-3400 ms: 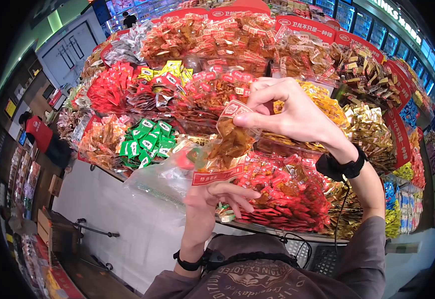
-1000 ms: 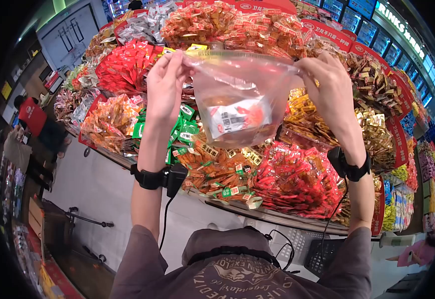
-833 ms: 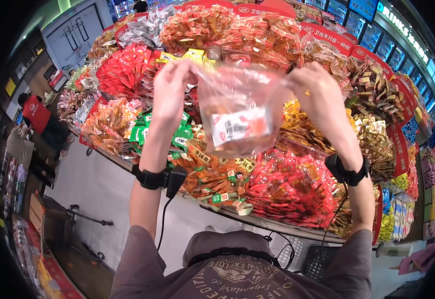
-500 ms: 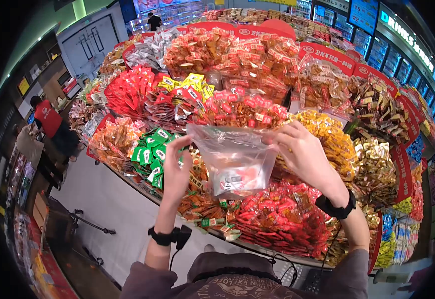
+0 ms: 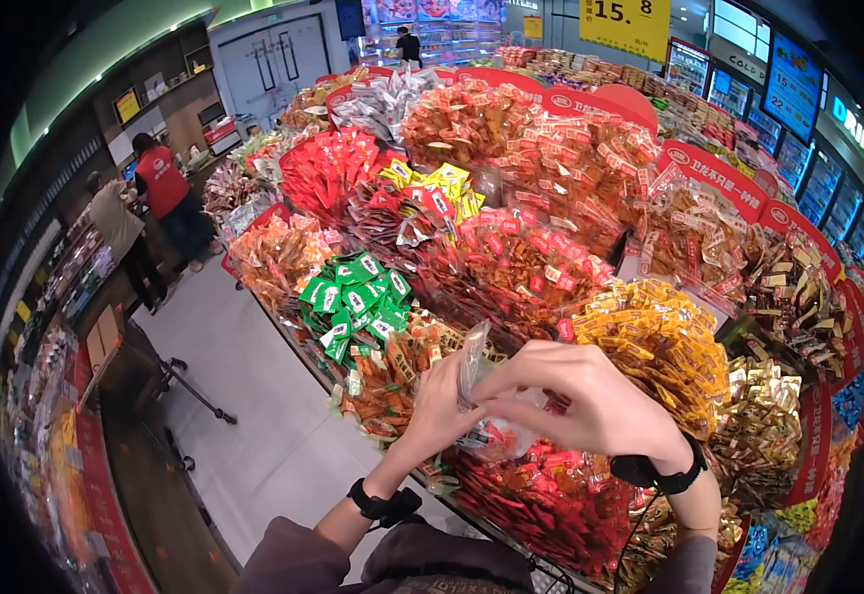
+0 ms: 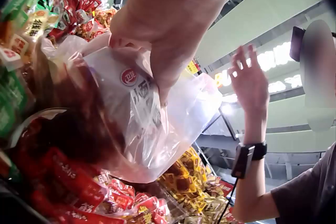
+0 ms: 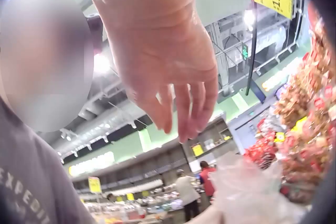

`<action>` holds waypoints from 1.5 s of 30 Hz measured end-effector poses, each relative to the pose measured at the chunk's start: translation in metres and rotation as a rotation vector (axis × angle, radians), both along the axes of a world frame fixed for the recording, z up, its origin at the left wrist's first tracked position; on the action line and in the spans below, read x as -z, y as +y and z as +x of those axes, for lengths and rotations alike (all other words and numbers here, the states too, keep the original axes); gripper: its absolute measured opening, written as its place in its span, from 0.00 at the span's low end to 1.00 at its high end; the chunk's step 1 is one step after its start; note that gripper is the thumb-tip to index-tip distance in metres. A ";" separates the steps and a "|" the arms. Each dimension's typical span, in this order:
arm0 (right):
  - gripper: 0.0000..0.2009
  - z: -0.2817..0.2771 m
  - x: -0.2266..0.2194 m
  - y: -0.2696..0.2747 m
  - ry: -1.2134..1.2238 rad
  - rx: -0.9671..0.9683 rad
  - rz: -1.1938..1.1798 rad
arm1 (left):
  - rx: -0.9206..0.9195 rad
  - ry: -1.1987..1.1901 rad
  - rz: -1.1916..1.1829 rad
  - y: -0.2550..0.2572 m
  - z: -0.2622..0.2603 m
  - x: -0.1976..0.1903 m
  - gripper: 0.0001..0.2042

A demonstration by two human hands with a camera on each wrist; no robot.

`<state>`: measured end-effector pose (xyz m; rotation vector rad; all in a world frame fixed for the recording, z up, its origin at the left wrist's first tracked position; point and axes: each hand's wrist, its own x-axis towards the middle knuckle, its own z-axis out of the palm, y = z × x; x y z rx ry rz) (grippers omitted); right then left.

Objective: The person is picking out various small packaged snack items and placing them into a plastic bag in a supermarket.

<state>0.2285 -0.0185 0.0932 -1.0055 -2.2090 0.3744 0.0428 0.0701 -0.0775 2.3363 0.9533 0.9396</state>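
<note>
A clear plastic bag [image 5: 499,442] hangs from my left hand [image 5: 438,411], which pinches its gathered top. Inside the bag a white packet with a red round logo [image 6: 131,85] shows in the left wrist view, close under the left hand [image 6: 168,29]. My right hand [image 5: 590,396] arches over the bag in the head view. Seen from the right wrist, the right hand [image 7: 170,66] has loosely extended fingers with nothing in them, apart from the bag [image 7: 247,190].
Heaped snack packets fill the display: green ones [image 5: 357,297] to the left, yellow ones [image 5: 650,342] to the right, red ones [image 5: 551,505] below the hands. A person in a red vest [image 5: 162,183] and another person [image 5: 120,223] stand at the left. A wheeled stand [image 5: 194,391] is on the floor.
The bag, stretched between both hands before, is now lower and bunched in the left hand. My right hand has let go of it and moved in above it. The head view has shifted.
</note>
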 end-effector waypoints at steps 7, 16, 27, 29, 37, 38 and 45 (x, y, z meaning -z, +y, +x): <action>0.10 -0.039 -0.041 -0.031 0.527 -0.976 -0.210 | -0.011 -0.216 -0.140 -0.019 0.002 -0.002 0.38; 0.13 -0.095 -0.026 -0.067 1.243 -1.227 0.160 | -0.010 -0.142 -0.046 -0.022 0.001 -0.010 0.30; 0.11 -0.057 -0.012 -0.064 1.160 -1.077 -0.031 | -0.019 -0.123 -0.176 -0.026 0.001 -0.016 0.29; 0.09 -0.026 -0.018 -0.060 0.790 -0.893 -0.105 | -0.028 -0.147 -0.196 -0.026 0.002 -0.014 0.30; 0.23 -0.001 0.050 -0.020 -0.242 0.043 0.180 | 0.005 -0.201 -0.193 -0.027 -0.003 -0.022 0.23; 0.24 0.003 0.059 -0.016 -0.339 0.175 0.230 | 0.000 -0.274 -0.218 -0.030 0.002 -0.029 0.16; 0.10 0.021 0.080 0.006 -0.583 0.238 0.085 | 0.038 -0.393 -0.302 -0.029 -0.013 -0.028 0.11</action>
